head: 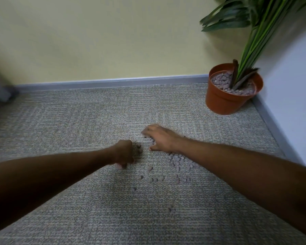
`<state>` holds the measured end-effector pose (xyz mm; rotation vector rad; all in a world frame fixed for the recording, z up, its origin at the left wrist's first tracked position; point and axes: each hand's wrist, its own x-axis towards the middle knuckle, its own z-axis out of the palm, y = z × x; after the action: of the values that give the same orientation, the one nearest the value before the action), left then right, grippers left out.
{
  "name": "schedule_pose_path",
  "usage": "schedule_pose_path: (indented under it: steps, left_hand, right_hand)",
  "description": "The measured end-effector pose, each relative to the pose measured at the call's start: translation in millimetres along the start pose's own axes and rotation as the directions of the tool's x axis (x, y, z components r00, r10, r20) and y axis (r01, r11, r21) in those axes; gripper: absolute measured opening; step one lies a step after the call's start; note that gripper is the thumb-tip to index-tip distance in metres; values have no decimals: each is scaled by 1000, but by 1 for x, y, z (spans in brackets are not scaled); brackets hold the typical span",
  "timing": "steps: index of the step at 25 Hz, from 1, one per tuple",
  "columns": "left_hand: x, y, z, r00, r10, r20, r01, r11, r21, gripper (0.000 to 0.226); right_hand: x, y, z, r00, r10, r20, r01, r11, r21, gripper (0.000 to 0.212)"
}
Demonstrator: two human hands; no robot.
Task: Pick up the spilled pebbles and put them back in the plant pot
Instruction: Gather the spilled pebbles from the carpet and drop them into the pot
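Observation:
Several small pinkish-grey pebbles [177, 167] lie scattered on the grey carpet in the middle of the view. My left hand [125, 153] is down on the carpet with its fingers curled under, at the left edge of the spill; what it holds is hidden. My right hand [159, 137] lies palm-down over a cluster of pebbles, fingers bent around them. The orange plant pot [224, 101] stands upright in the far right corner, filled with the same pebbles around a green plant.
A yellow wall with a grey skirting board [113, 82] runs along the back, and a white wall [290, 103] closes off the right side. Long green leaves [245, 18] hang over the pot. A dark object [0, 89] sits at the far left.

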<state>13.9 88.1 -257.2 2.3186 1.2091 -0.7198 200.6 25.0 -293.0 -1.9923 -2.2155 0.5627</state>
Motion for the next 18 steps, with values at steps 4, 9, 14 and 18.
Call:
schedule_pose_path:
  steps: [4, 9, 14, 18]
  left_hand:
    - [8, -4, 13, 982, 9, -186, -40, 986, -162, 19]
    - [15, 2, 11, 940, 72, -333, -168, 948, -269, 24]
    - [27, 14, 10, 928, 206, -310, -266, 950, -165, 20]
    - [29, 22, 6, 912, 285, -296, -309, 950, -38, 11]
  right_hand:
    - [6, -5, 6, 1000, -6, 2, 6, 999, 34, 50]
    - [-9, 3, 5, 1000, -4, -28, 5, 999, 43, 10]
    - [-27, 12, 0, 998, -24, 57, 28, 997, -67, 15]
    - [-37, 14, -6, 995, 13, 103, -11, 1000, -24, 20]
